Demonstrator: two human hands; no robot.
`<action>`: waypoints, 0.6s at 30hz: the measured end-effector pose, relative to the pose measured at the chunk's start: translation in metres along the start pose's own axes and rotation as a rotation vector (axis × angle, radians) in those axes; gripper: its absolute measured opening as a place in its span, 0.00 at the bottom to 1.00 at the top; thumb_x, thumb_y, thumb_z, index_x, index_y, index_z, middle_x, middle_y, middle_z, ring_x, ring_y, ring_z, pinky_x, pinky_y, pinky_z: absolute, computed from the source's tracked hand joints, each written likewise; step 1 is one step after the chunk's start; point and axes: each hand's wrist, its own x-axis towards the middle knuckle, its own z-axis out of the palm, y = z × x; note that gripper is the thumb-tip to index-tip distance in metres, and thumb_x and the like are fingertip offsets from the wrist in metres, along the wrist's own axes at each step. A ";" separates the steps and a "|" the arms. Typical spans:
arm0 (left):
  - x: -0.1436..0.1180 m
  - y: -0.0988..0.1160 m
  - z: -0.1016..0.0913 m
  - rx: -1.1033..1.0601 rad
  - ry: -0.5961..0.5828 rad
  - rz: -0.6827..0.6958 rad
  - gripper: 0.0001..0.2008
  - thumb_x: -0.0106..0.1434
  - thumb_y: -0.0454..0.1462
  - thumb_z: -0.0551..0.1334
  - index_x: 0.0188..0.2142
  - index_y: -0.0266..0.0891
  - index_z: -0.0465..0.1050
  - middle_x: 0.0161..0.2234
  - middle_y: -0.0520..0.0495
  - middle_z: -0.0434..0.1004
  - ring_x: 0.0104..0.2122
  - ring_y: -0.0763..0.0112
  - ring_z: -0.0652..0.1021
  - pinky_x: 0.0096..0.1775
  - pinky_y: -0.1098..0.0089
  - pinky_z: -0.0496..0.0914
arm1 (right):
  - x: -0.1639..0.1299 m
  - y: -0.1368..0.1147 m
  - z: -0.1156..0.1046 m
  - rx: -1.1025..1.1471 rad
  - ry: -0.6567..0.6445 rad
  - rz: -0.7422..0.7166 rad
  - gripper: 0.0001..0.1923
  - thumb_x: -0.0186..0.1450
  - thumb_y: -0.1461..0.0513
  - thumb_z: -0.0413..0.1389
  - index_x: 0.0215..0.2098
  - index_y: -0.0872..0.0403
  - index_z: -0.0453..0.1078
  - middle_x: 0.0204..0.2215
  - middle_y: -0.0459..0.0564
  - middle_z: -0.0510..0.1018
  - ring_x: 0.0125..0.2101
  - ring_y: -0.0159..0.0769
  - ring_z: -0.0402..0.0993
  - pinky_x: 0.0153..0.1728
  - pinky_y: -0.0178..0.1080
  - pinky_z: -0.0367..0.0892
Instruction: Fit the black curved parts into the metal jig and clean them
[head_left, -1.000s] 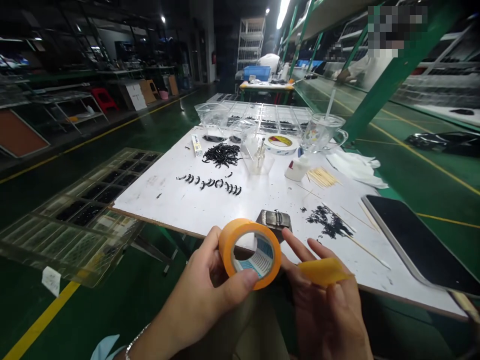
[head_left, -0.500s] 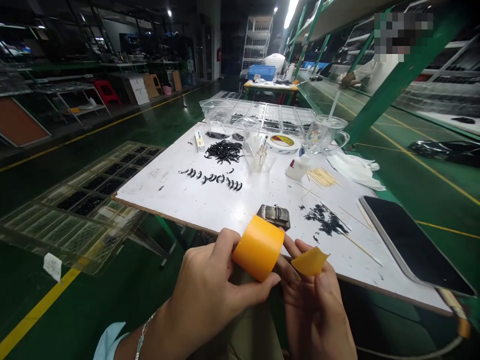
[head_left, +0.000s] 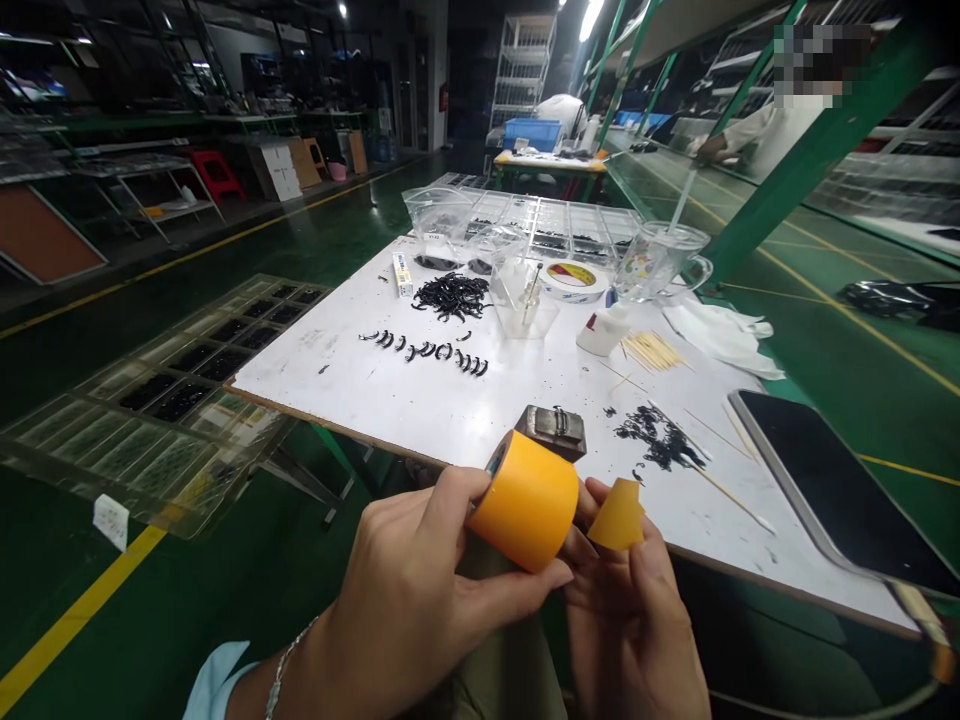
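My left hand grips a wide roll of orange tape in front of the near edge of a white board. Its outer face is turned toward me. My right hand pinches the short loose end of the tape, which stands up just right of the roll. A small metal clasp lies on the board right behind the roll. Further right on the board lies a heap of small black parts.
On the board are a row of black curved pieces, a larger black pile, clear cups, a white tape roll, a glass mug, wooden sticks and a dark tablet. Clear compartment trays sit at left. Another person works far right.
The roll has turned from showing its hollow core to showing its outer face. The loose end has folded up shorter and come closer to the roll.
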 end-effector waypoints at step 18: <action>-0.022 -0.025 0.018 -0.026 -0.014 -0.019 0.15 0.63 0.45 0.67 0.41 0.45 0.63 0.27 0.59 0.78 0.21 0.74 0.78 0.26 0.76 0.69 | -0.019 -0.015 0.013 -0.086 0.043 -0.116 0.09 0.71 0.56 0.54 0.47 0.47 0.72 0.47 0.48 0.85 0.55 0.44 0.77 0.55 0.51 0.72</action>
